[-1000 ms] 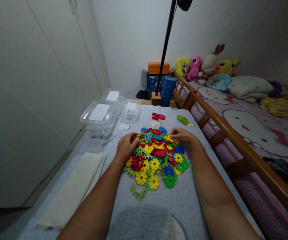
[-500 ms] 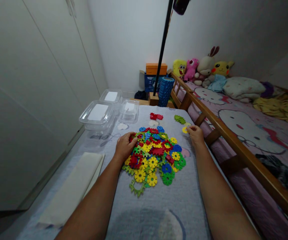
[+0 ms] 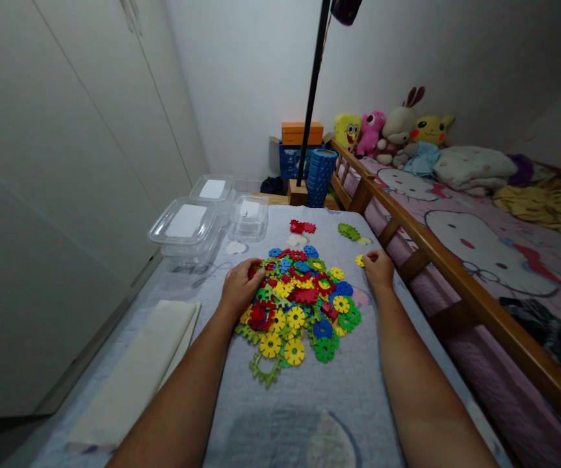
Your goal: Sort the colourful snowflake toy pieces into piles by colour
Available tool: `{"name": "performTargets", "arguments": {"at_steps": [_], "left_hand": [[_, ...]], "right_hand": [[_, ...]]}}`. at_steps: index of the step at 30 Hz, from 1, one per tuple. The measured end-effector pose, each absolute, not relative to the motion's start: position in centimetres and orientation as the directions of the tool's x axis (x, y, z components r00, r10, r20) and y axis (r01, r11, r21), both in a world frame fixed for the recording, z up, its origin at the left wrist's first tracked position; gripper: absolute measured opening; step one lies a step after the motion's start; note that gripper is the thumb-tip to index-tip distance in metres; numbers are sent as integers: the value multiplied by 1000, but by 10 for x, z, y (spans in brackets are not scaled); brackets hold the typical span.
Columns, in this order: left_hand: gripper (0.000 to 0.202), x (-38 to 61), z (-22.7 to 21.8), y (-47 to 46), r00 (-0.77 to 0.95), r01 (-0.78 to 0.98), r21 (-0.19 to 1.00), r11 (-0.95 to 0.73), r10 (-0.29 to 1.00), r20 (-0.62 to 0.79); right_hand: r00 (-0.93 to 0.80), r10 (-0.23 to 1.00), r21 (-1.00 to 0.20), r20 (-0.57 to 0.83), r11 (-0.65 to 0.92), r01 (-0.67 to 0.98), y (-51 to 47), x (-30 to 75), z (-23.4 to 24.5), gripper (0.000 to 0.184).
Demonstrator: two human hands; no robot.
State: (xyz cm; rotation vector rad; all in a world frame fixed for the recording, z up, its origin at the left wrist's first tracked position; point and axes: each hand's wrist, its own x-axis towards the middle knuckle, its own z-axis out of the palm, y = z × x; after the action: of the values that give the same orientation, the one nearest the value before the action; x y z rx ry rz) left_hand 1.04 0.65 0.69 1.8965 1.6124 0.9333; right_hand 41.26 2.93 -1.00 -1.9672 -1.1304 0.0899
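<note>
A heap of interlocking plastic pieces (image 3: 304, 296), toothed and flower-shaped in red, yellow, blue and green, lies in the middle of the cloth-covered table (image 3: 300, 409). My left hand (image 3: 242, 284) rests against the heap's left edge, fingers loosely bent and thumb apart; what lies under the fingertips is hidden. Out to the right of the heap, my right hand (image 3: 378, 268) pinches a yellow notched disc (image 3: 359, 260) by its edge. Beyond it sits a small group of light green toothed pieces (image 3: 348, 231). A separate red group (image 3: 302, 227) lies behind the heap.
Clear lidded boxes (image 3: 182, 227) with white labels stand at the back left. A folded cream cloth (image 3: 138, 370) lies at the left front. A wooden bed rail (image 3: 421, 266) borders the table's right side. A black pole (image 3: 312, 97) rises behind the table.
My right hand has drawn slightly nearer with the yellow disc, away from the green group. My left hand stays at the heap. The view has shifted a little.
</note>
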Motion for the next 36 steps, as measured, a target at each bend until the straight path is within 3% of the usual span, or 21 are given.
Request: {"name": "performTargets", "arguments": {"at_steps": [8, 13, 19, 22, 25, 28, 31, 33, 36], "left_hand": [[44, 11, 8, 6, 75, 649, 736, -193, 979, 190], [43, 10, 7, 7, 72, 652, 734, -192, 979, 193], [43, 10, 6, 7, 77, 651, 733, -200, 977, 199], [44, 10, 8, 6, 74, 646, 738, -195, 978, 193], [45, 10, 8, 6, 74, 643, 742, -190, 980, 187], [45, 10, 6, 6, 71, 641, 744, -187, 980, 186], [44, 10, 6, 6, 74, 641, 745, -186, 981, 182], [44, 10, 7, 6, 78, 640, 746, -185, 981, 177], [45, 10, 9, 5, 79, 635, 751, -182, 982, 171]], "right_hand": [[530, 790, -543, 309, -311, 780, 26, 413, -15, 11], [397, 841, -485, 367, -192, 853, 27, 409, -8, 19], [-39, 992, -463, 117, 90, 882, 24, 393, 8, 30], [-114, 993, -415, 24, 114, 902, 21, 385, 12, 36], [-133, 991, -399, -1, 122, 909, 19, 381, 16, 30], [-127, 992, -490, 13, 117, 864, 18, 380, 18, 23], [-82, 997, -699, 2, 60, 712, 18, 385, 17, 16], [17, 1000, -796, 22, 8, 605, 19, 392, 16, 18], [303, 943, -844, 139, -47, 534, 21, 407, 13, 24]]}}
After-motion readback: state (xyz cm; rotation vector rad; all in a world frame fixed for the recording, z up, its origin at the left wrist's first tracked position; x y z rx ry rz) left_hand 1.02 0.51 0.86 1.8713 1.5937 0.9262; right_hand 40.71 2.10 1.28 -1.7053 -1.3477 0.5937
